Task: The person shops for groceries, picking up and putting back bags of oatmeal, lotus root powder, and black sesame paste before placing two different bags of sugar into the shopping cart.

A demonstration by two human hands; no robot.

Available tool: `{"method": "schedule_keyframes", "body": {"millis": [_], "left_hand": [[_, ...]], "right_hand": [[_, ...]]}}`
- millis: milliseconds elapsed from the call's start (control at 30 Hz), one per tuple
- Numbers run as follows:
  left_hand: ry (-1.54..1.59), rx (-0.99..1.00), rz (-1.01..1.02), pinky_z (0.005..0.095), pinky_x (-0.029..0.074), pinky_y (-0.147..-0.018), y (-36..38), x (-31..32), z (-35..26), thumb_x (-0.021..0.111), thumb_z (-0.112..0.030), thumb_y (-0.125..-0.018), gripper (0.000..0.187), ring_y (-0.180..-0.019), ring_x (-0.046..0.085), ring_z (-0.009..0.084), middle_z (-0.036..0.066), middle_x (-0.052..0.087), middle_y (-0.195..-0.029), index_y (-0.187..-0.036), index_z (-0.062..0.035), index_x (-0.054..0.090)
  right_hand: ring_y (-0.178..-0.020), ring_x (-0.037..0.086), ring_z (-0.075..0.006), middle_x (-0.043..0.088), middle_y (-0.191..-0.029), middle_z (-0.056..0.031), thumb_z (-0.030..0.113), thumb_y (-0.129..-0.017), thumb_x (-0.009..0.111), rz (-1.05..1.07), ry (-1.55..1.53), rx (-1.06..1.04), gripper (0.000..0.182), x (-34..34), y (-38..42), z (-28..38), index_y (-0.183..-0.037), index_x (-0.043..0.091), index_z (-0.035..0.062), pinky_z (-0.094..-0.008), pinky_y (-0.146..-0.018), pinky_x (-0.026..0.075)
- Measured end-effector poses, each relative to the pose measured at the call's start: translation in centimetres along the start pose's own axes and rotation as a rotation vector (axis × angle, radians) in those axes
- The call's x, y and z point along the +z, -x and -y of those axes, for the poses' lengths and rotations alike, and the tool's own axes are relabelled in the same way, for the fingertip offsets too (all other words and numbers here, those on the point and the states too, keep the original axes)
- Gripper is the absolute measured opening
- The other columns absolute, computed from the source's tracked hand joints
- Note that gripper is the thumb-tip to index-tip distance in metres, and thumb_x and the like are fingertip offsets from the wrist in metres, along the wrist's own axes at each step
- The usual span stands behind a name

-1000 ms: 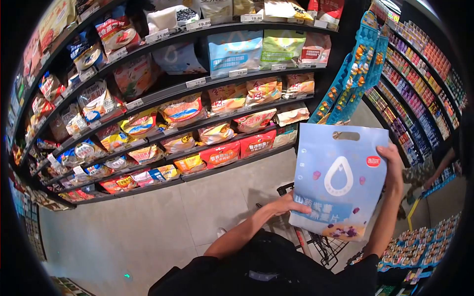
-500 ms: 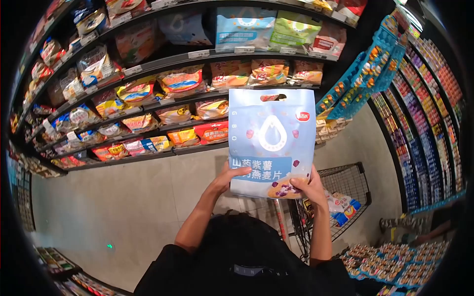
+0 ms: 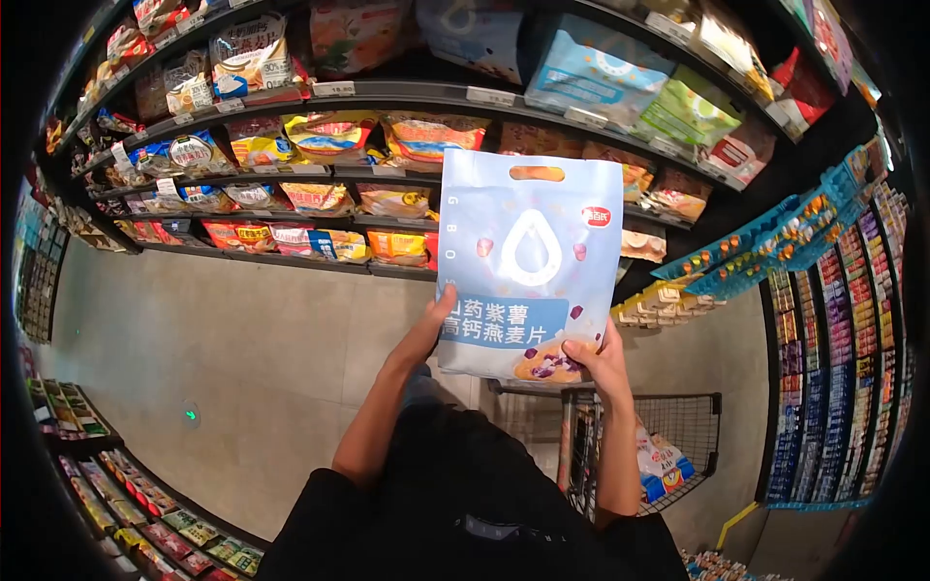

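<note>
Between the black shelf [image 3: 387, 90] of packaged foods and our body, we hold a light-blue, rectangular plastic bag [image 3: 528, 266] with its printed front towards us and its oval handle cut-out at the top. Our left hand [image 3: 433, 320] has a closed grip on the lower left edge, thumb on the front. Our right hand [image 3: 603, 363] grips the lower right corner, its thumb beside the purple-and-white food picture; the fingers behind are largely hidden. Beyond our right forearm stands a dark wire shopping cart [image 3: 715, 426], with white-and-blue packages [image 3: 664, 467] inside. To the bag's right, turquoise hanging display strips [image 3: 765, 237] slant near the shelf's end, above the grey tiled floor [image 3: 291, 310].
</note>
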State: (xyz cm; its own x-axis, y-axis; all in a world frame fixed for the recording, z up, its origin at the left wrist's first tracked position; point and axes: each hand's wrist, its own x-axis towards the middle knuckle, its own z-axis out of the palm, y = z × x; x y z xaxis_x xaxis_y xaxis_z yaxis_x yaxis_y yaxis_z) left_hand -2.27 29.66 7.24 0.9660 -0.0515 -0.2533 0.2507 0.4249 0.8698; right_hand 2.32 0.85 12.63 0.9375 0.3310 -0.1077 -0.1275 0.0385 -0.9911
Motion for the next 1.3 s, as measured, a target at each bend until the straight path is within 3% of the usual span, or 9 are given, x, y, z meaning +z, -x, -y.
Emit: {"method": "schedule_keyframes", "body": {"millis": [433,533,600,733,1067,1167,1300], "left_hand": [[0.035,0.041,-0.048,0.0303,0.043,-0.103,-8.0,-14.6,-7.8,0.044,-0.055,-0.099,0.071,-0.120,0.054,0.0169,0.010,0.053,-0.135,-0.143,0.0007,0.039],[0.052,0.141,-0.076,0.0299,0.039,-0.101,-8.4,-14.8,-9.3,0.047,-0.047,-0.100,0.062,-0.119,0.050,0.0150,0.010,0.053,-0.131,-0.137,0.0028,0.045],[-0.124,0.353,-0.169,0.0328,0.038,-0.103,-8.1,-14.4,-10.3,0.057,-0.037,-0.096,0.064,-0.123,0.046,0.0179,0.010,0.047,-0.137,-0.142,0.0014,0.036],[-0.102,0.347,-0.203,0.0343,0.039,-0.102,-8.3,-14.6,-9.9,0.071,-0.023,-0.085,0.078,-0.122,0.046,0.0193,0.012,0.047,-0.132,-0.146,-0.0009,0.026],[-0.102,0.373,-0.271,0.0332,0.040,-0.101,-9.7,-16.3,-12.2,0.072,-0.026,-0.085,0.075,-0.118,0.048,0.0185,0.011,0.048,-0.128,-0.142,-0.0020,0.029],[-0.016,0.374,-0.197,0.0331,0.040,-0.100,-10.2,-16.6,-13.7,0.070,-0.023,-0.087,0.071,-0.119,0.047,0.0169,0.011,0.047,-0.129,-0.142,-0.0026,0.029],[-0.138,0.451,-0.162,0.0307,0.040,-0.098,-11.8,-16.2,-17.5,0.065,-0.015,-0.091,0.059,-0.114,0.048,0.0138,0.009,0.051,-0.126,-0.140,-0.0022,0.035]], "right_hand": [[-0.103,0.060,-0.0152,0.063,-0.114,-0.0071,0.010,-0.076,0.082,0.022,-0.045,0.007,0.065,11.6,-14.7,0.7,-0.130,0.048,0.0014,-0.0306,-0.089,0.049],[-0.104,0.060,-0.0157,0.063,-0.114,-0.0071,0.009,-0.074,0.083,0.005,-0.013,-0.056,0.067,12.2,-16.7,0.2,-0.131,0.048,0.0018,-0.0313,-0.091,0.049],[-0.104,0.060,-0.0158,0.063,-0.114,-0.0073,0.009,-0.074,0.084,0.013,-0.014,-0.043,0.067,13.0,-17.4,0.7,-0.131,0.048,0.0015,-0.0313,-0.091,0.049],[-0.104,0.061,-0.0156,0.063,-0.115,-0.0079,0.009,-0.074,0.083,0.037,-0.018,0.002,0.067,13.8,-18.5,1.1,-0.131,0.048,0.0015,-0.0312,-0.090,0.050],[-0.103,0.061,-0.0160,0.064,-0.115,-0.0076,0.006,-0.076,0.082,0.036,-0.051,0.006,0.065,15.4,-21.3,1.0,-0.131,0.048,0.0011,-0.0313,-0.090,0.050],[-0.105,0.062,-0.0166,0.064,-0.116,-0.0081,0.006,-0.078,0.081,0.019,-0.107,-0.045,0.063,15.7,-22.8,1.6,-0.131,0.048,0.0008,-0.0313,-0.093,0.049],[-0.108,0.062,-0.0169,0.064,-0.120,-0.0098,0.007,-0.080,0.079,0.030,-0.170,-0.101,0.062,16.4,-25.4,5.1,-0.133,0.047,0.0000,-0.0308,-0.094,0.048]]}}
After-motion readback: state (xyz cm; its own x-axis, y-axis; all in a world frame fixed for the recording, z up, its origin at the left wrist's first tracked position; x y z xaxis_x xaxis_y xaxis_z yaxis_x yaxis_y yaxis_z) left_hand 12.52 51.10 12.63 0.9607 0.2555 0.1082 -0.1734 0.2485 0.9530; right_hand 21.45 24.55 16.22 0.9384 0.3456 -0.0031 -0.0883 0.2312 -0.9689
